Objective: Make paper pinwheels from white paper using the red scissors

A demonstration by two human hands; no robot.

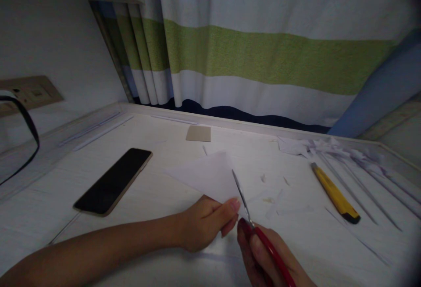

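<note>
My left hand (210, 221) pinches a white sheet of paper (210, 170) near its lower right edge, thumb on top. The paper reaches away from me, with a pointed corner to the left. Fingers of my right hand (263, 243) wrap round the red handles of a pair of scissors (241, 190). The blades point up and away, right beside the paper's right edge. Whether they have paper between them I cannot tell. Narrow paper scraps (274, 206) lie on the white table just right of the blades.
Left of the paper lies a black-screened phone (113, 181). A small beige square (198, 133) sits behind it. To the right are a yellow utility knife (335, 194), several thin paper sticks (365, 186) and crumpled paper (332, 146). A curtain (256, 54) hangs behind the table (164, 252).
</note>
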